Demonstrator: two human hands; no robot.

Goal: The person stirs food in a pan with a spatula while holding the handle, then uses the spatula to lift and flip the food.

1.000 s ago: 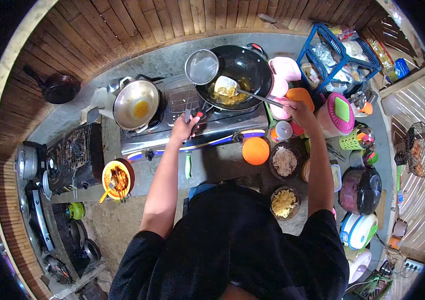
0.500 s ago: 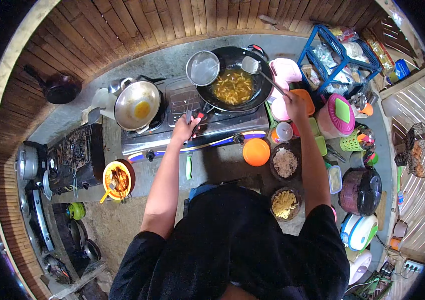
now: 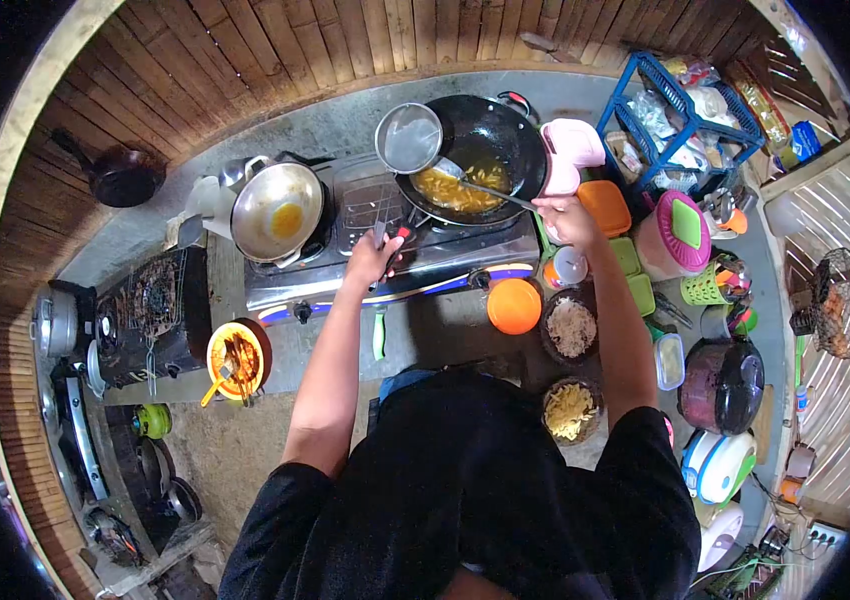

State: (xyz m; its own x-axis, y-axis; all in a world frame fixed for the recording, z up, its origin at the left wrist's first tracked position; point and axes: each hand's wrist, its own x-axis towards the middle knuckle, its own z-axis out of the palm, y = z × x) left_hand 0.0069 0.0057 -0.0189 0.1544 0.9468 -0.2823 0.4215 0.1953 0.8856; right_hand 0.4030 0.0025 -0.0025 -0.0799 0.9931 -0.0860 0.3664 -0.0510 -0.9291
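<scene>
My left hand [image 3: 370,262] is closed around the handle of a round mesh strainer [image 3: 409,138], together with what looks like the red-and-black handle of the wok. The strainer sits over the left rim of the black wok [image 3: 510,135]. In the wok, yellowish fried pieces [image 3: 443,194] lie in oil gathered on the near side. My right hand [image 3: 567,220] grips a long-handled metal spatula [image 3: 490,190]. Its blade is among the pieces, near the strainer's lower edge.
A pale pan [image 3: 277,212] with a little oil stands on the left burner of the stove [image 3: 275,285]. An orange lid [image 3: 514,306] and bowls of grated [image 3: 571,328] and yellow food [image 3: 571,408] are at right. A blue rack [image 3: 635,75] stands beyond.
My right hand has moved down and left, bringing the spatula blade from the wok's upper right to the pieces near the strainer. The oil and pieces have shifted toward the near-left side.
</scene>
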